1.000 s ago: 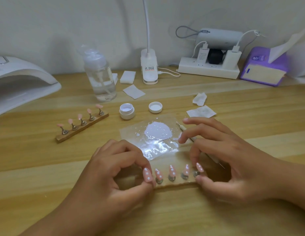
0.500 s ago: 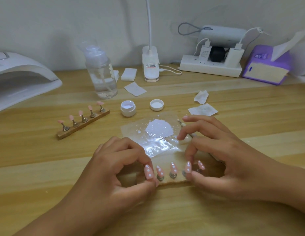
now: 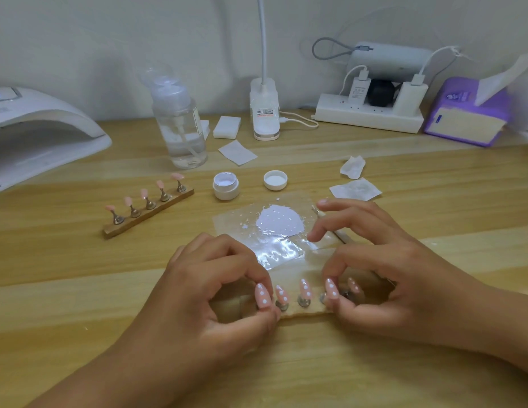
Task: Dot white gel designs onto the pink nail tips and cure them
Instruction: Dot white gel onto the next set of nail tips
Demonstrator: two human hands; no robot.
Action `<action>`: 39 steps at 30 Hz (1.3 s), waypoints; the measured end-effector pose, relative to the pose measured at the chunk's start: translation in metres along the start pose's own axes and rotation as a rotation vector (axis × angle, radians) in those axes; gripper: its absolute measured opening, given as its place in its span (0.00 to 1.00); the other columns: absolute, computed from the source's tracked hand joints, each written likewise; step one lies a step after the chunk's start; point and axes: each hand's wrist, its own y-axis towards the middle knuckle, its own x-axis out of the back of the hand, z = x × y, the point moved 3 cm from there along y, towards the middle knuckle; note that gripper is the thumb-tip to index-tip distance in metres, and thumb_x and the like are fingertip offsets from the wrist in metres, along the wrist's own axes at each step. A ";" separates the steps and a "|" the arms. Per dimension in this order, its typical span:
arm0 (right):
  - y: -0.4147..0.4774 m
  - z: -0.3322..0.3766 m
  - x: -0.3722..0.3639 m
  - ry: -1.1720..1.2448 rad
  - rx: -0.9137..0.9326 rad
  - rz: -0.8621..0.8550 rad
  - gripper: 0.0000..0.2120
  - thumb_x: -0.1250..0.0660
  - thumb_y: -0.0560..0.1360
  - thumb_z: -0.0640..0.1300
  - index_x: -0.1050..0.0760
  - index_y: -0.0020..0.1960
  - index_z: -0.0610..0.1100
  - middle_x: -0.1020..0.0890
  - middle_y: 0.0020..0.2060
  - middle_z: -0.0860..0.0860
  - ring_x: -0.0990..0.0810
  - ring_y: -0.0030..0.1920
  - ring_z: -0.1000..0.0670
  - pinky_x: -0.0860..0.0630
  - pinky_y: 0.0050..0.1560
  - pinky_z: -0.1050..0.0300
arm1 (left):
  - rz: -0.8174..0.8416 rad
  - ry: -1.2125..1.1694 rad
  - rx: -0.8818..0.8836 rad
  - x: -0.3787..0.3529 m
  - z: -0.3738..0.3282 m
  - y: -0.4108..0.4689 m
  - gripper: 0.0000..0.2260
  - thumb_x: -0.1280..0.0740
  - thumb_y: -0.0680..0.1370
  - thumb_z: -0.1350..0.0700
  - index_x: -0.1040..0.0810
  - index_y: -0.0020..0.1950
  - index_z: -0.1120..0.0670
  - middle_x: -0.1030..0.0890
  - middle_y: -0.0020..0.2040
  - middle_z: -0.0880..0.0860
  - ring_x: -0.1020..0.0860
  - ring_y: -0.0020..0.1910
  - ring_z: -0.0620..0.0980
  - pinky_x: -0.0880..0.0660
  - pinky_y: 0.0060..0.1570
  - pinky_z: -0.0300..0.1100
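A wooden holder (image 3: 307, 313) with several pink nail tips (image 3: 304, 290), each dotted white, lies near the table's front edge. My left hand (image 3: 209, 293) pinches the holder's left end beside the first tip. My right hand (image 3: 389, 278) pinches the right end, thumb and a finger around the fourth tip, and hides part of the fifth. A second holder (image 3: 148, 214) with plain pink tips sits to the left. White gel is spread on a clear film palette (image 3: 279, 222), with the dotting tool (image 3: 339, 234) partly under my right fingers. The white curing lamp (image 3: 36, 134) stands at far left.
The open gel jar (image 3: 226, 187) and its lid (image 3: 275, 180) stand behind the palette. A clear pump bottle (image 3: 180, 128), desk lamp base (image 3: 264, 113), wipes (image 3: 355, 188), power strip (image 3: 369, 113) and purple tissue box (image 3: 466, 113) line the back.
My right thumb and finger have slid left along the holder from the fifth tip to the fourth. My left hand keeps its hold on the left end.
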 end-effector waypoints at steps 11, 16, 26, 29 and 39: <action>0.001 0.000 -0.004 0.003 0.000 -0.017 0.04 0.33 0.71 0.47 0.22 0.42 0.47 0.23 0.56 0.54 0.32 0.73 0.50 0.33 0.67 0.56 | 0.014 0.077 -0.020 -0.006 -0.002 0.003 0.05 0.32 0.70 0.42 0.20 0.40 0.42 0.23 0.44 0.40 0.24 0.49 0.42 0.33 0.52 0.40; 0.001 0.000 -0.005 0.019 0.007 -0.014 0.03 0.33 0.71 0.46 0.21 0.42 0.47 0.23 0.56 0.53 0.33 0.73 0.51 0.33 0.67 0.56 | 0.011 0.087 -0.021 -0.008 -0.002 0.004 0.05 0.32 0.70 0.43 0.20 0.39 0.43 0.23 0.43 0.40 0.24 0.48 0.43 0.34 0.52 0.38; 0.002 0.000 -0.004 0.027 0.007 -0.004 0.04 0.33 0.71 0.46 0.21 0.42 0.47 0.23 0.56 0.53 0.33 0.73 0.51 0.34 0.68 0.58 | 0.003 0.056 -0.022 -0.008 -0.003 0.005 0.05 0.31 0.69 0.44 0.18 0.38 0.43 0.22 0.43 0.41 0.24 0.47 0.43 0.34 0.51 0.40; 0.001 0.000 -0.001 0.041 -0.004 0.010 0.03 0.33 0.71 0.46 0.22 0.43 0.48 0.23 0.56 0.54 0.34 0.74 0.51 0.34 0.68 0.57 | -0.001 0.044 -0.036 -0.007 -0.002 0.004 0.05 0.30 0.70 0.43 0.19 0.39 0.43 0.22 0.43 0.41 0.24 0.47 0.43 0.33 0.51 0.40; -0.001 0.001 0.001 0.075 -0.035 0.057 0.05 0.34 0.69 0.47 0.24 0.44 0.49 0.25 0.57 0.56 0.37 0.75 0.53 0.36 0.69 0.57 | 0.004 0.011 -0.077 -0.007 -0.003 0.005 0.02 0.29 0.71 0.47 0.19 0.40 0.43 0.22 0.44 0.40 0.24 0.47 0.42 0.31 0.49 0.44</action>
